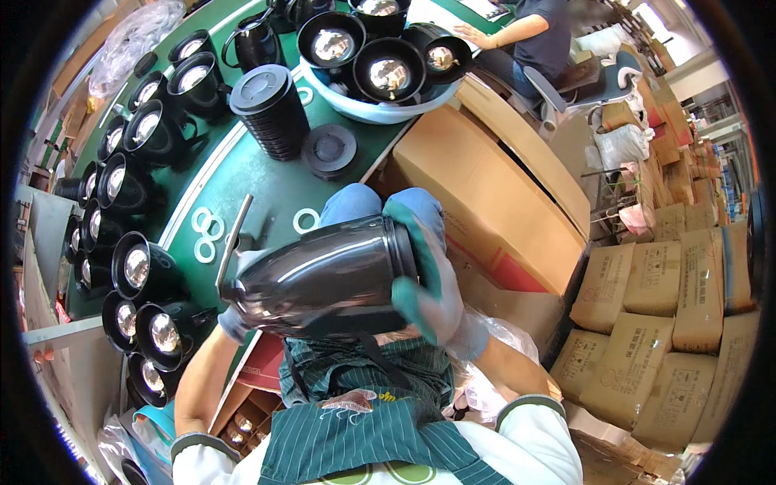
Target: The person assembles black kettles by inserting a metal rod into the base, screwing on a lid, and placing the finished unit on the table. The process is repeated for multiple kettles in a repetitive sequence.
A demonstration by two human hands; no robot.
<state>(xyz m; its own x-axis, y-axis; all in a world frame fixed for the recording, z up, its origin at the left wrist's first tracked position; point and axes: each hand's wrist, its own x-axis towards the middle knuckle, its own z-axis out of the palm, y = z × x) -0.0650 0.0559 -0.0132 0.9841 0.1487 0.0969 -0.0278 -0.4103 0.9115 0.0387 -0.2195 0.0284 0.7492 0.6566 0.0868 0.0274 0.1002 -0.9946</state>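
A glossy black jug body (323, 279) lies on its side above my lap, its ringed end toward the right. My left hand (233, 323), in a grey glove, holds the left end from below; its fingers are mostly hidden by the jug. At the ringed end, my right hand (432, 283) in a grey and green glove is curled around the rim, its thumb side blurred. A thin metal bar (234, 242) stands close to the jug's left end. White rings (306, 220) lie on the green table beyond the jug.
Black jugs with silver liners (137, 267) line the table's left. A ribbed stack of black discs (271, 113), a shorter stack (329, 152) and a pale blue basin (380, 109) of jugs stand ahead. Cardboard boxes (485, 194) are at right; a co-worker (537, 40) sits beyond.
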